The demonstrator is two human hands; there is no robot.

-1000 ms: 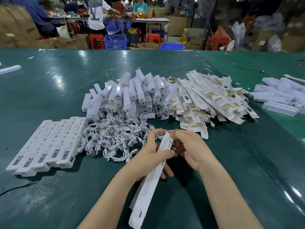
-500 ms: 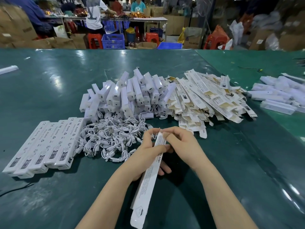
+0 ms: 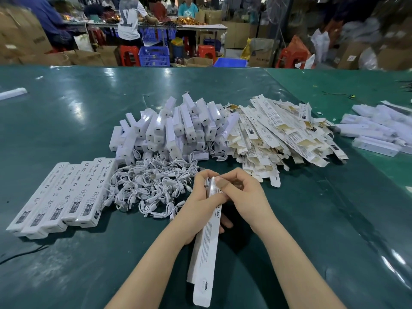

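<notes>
A long white carton runs from lower centre up toward mid-frame, leaning slightly right, above the green table; left hand grips it, right hand pinches its upper end.

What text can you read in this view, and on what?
"LAMP": the slim carton in hand; its fine print is unreadable.
"CE" and "RoHS": the packed boxes in the left row; smaller print blurred.
"LV": back of a white T-shirt in the background.
Flat cartons: print too blurred.
</notes>
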